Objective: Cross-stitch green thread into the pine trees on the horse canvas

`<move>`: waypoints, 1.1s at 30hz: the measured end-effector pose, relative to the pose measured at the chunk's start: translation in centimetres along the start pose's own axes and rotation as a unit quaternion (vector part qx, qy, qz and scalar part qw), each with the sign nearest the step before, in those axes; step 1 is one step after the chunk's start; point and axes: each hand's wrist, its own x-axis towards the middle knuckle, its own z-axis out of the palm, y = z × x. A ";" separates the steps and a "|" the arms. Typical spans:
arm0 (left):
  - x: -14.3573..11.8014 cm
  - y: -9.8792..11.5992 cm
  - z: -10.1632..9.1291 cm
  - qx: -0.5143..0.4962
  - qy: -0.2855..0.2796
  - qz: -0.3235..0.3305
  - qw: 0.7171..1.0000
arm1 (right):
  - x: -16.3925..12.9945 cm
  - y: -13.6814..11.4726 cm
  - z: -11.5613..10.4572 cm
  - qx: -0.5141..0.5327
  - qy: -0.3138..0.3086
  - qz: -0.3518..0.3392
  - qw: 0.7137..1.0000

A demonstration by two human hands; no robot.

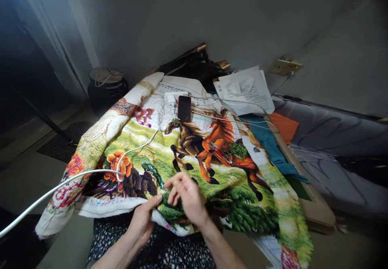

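Grey walls behind, and across the lap and table spreads the embroidered horse cloth (188,156). Left hand (142,220) pinches its near edge; right hand (186,196), fingers loosely curled, rests on the green stitching.

head cam | faces forward-down | close over embroidered cloth (188,156)

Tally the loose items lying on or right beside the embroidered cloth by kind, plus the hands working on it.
Hands: 2, left hand and right hand, both on the embroidered cloth
Phone: 1
White cable: 1
Green thread bundle: 1
Printed paper sheet: 1
Total: 6
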 end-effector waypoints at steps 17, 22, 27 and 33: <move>-0.4 0.1 0.4 0.004 0.006 -0.011 1.000 | -2.6 -0.8 -0.9 -0.295 -0.072 -0.013 0.953; -0.2 0.1 0.2 0.000 0.005 -0.012 1.000 | -2.3 -0.2 -0.5 -0.364 -0.062 -0.028 0.929; -0.1 0.1 0.1 -0.007 0.009 -0.017 1.000 | -2.1 0.0 -0.5 -0.387 -0.074 -0.034 0.919; -0.1 0.0 0.2 -0.009 0.008 -0.013 1.000 | -2.1 0.2 -0.4 -0.387 -0.075 -0.045 0.918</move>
